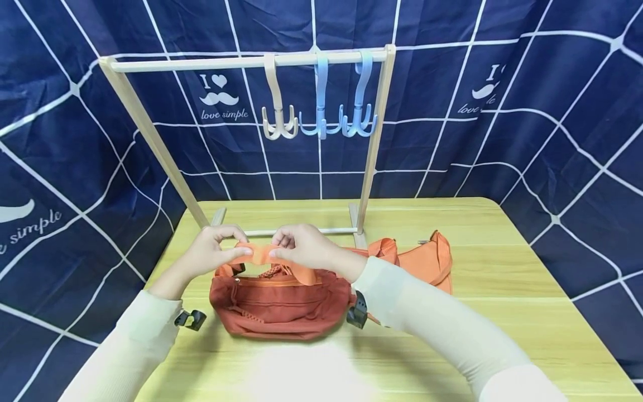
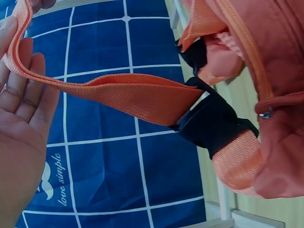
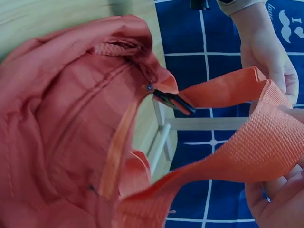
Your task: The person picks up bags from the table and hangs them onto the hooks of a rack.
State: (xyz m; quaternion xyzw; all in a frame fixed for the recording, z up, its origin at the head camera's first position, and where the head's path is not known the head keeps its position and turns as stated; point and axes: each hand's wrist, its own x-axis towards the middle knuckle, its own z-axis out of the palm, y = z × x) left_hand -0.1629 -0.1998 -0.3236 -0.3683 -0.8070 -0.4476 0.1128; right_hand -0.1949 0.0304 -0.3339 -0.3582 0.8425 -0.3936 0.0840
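Observation:
A rust-red waist bag lies on the table with its zipped side up. Above its back edge both hands hold one stretch of its orange strap. My left hand pinches the strap between thumb and fingers. Close beside it, my right hand pinches the same strap, thumb on the near face. In the left wrist view the strap runs from the left hand to a black buckle at the bag's end. The right wrist view shows the wide webbing looping back toward the bag.
An orange bag lies behind the right forearm. At the back stands a wooden rack; a beige hook hanger and two blue hook hangers hang from its bar. Dark blue gridded cloth surrounds the table.

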